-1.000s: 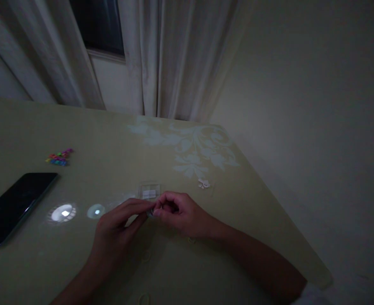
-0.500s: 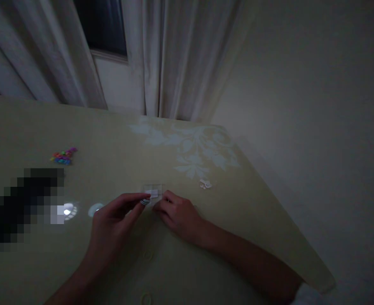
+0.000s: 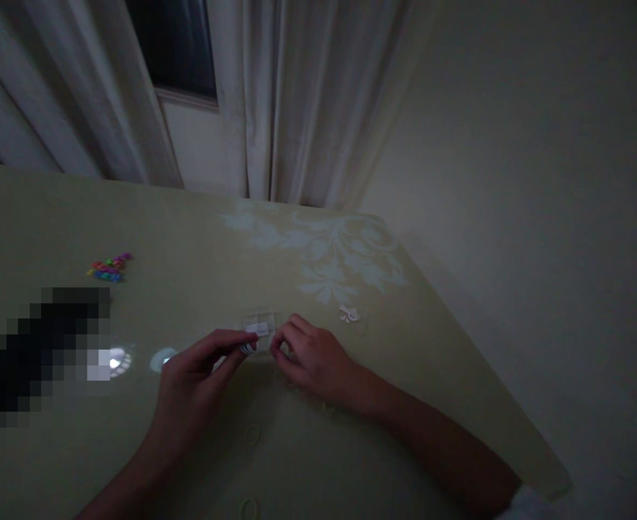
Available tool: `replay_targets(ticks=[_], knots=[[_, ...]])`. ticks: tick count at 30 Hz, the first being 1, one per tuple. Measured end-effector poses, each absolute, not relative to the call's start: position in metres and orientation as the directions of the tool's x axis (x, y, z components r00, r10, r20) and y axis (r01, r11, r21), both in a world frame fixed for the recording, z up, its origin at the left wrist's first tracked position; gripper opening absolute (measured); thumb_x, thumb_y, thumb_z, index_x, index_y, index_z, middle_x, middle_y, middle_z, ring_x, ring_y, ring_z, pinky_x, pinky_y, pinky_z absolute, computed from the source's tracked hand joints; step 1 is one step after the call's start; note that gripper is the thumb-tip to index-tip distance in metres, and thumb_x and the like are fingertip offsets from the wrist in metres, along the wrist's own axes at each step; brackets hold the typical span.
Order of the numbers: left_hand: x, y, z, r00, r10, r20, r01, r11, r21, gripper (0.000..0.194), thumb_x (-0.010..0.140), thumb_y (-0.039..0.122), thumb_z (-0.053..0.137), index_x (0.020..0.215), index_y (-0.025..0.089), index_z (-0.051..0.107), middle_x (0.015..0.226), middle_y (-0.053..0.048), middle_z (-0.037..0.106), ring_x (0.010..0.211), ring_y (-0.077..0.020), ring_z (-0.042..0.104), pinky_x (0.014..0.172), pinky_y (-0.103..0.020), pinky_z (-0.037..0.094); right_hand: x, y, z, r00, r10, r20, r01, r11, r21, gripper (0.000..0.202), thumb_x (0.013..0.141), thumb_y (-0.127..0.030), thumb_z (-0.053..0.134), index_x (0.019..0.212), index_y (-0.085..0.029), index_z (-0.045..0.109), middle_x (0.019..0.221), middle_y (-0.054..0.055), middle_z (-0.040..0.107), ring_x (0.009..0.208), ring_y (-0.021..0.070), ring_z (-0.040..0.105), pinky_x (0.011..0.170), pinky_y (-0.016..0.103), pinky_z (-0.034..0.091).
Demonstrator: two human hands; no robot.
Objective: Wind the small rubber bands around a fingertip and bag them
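Note:
My left hand (image 3: 199, 368) pinches a small black-and-white striped piece (image 3: 248, 347) between thumb and fingertips. Just beyond those fingertips lies a clear plastic case (image 3: 266, 318) with a small white label (image 3: 258, 329) on it. At the case's right edge, my right hand (image 3: 313, 357) has its thumb and index fingertip pressed together; whatever may be between them is too small to make out. Pale rings lie on the table below the hands, one (image 3: 252, 435) nearer the middle and another (image 3: 249, 508) at the bottom edge.
Small white pieces (image 3: 349, 314) lie right of my right hand. A pile of colourful small pieces (image 3: 110, 268) sits at the left. A dark pixelated shape (image 3: 37, 354) covers the table's left side. Curtains (image 3: 318, 101) hang behind the glossy table (image 3: 188, 231).
My right hand has moved slightly right and up, away from my left fingertips, uncovering pale rings beneath it. My left hand has barely shifted and keeps the striped piece.

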State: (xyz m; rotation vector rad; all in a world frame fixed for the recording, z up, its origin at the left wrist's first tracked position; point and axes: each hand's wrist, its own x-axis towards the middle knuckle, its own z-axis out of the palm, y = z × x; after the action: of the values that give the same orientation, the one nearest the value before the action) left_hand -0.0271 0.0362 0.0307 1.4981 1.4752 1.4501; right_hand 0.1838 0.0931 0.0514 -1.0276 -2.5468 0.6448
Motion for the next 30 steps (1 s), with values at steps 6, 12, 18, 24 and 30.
replay_targets(ticks=[6, 12, 18, 24, 30], knots=[[-0.024, 0.034, 0.033, -0.109, 0.932, 0.347, 0.262, -0.31, 0.914, 0.013, 0.085, 0.026, 0.075, 0.092, 0.029, 0.085, 0.09, -0.002, 0.084, 0.08, -0.0198, 0.08, 0.075, -0.028, 0.064, 0.182, 0.089, 0.058, -0.59, 0.803, 0.085, 0.27, 0.296, -0.916, 0.015, 0.099, -0.032, 0.066, 0.098, -0.018, 0.066, 0.076, -0.005, 0.047, 0.066, 0.0106, 0.044, 0.06, 0.023, 0.036], [-0.023, 0.034, 0.034, -0.089, 0.893, 0.44, 0.311, -0.395, 0.864, 0.015, 0.087, 0.024, 0.075, 0.095, 0.033, 0.085, 0.091, -0.002, 0.08, 0.084, -0.018, 0.076, 0.073, -0.026, 0.062, 0.179, 0.089, 0.053, -0.577, 0.816, 0.036, 0.183, 0.172, -0.968, 0.024, 0.097, -0.04, 0.071, 0.102, -0.017, 0.069, 0.075, -0.005, 0.047, 0.064, 0.01, 0.041, 0.058, 0.022, 0.034], [-0.026, 0.03, 0.032, -0.2, 0.922, 0.332, 0.288, -0.269, 0.919, 0.016, 0.09, 0.028, 0.074, 0.101, 0.033, 0.083, 0.101, 0.001, 0.083, 0.09, -0.0163, 0.078, 0.083, -0.023, 0.061, 0.184, 0.097, 0.033, -0.749, 0.65, 0.127, 0.427, 0.621, -0.657, 0.006, 0.094, -0.018, 0.073, 0.099, -0.019, 0.074, 0.098, 0.002, 0.064, 0.087, 0.0154, 0.06, 0.077, 0.026, 0.045], [-0.024, 0.03, 0.033, -0.2, 0.938, 0.283, 0.262, -0.227, 0.938, 0.01, 0.085, 0.03, 0.078, 0.094, 0.029, 0.083, 0.092, 0.0, 0.083, 0.082, -0.0173, 0.078, 0.076, -0.023, 0.062, 0.182, 0.09, 0.034, -0.767, 0.641, -0.028, 0.596, 0.697, -0.398, 0.013, 0.095, -0.029, 0.07, 0.102, -0.017, 0.069, 0.103, 0.006, 0.067, 0.082, 0.0189, 0.061, 0.071, 0.028, 0.045], [-0.024, 0.033, 0.033, -0.147, 0.92, 0.364, 0.272, -0.316, 0.909, 0.011, 0.084, 0.025, 0.076, 0.09, 0.029, 0.084, 0.089, 0.0, 0.082, 0.081, -0.0171, 0.078, 0.075, -0.023, 0.063, 0.191, 0.1, 0.043, -0.748, 0.663, 0.046, 0.547, 0.653, -0.523, 0.012, 0.096, -0.027, 0.072, 0.104, -0.02, 0.067, 0.1, 0.002, 0.066, 0.088, 0.0174, 0.062, 0.076, 0.027, 0.043]])
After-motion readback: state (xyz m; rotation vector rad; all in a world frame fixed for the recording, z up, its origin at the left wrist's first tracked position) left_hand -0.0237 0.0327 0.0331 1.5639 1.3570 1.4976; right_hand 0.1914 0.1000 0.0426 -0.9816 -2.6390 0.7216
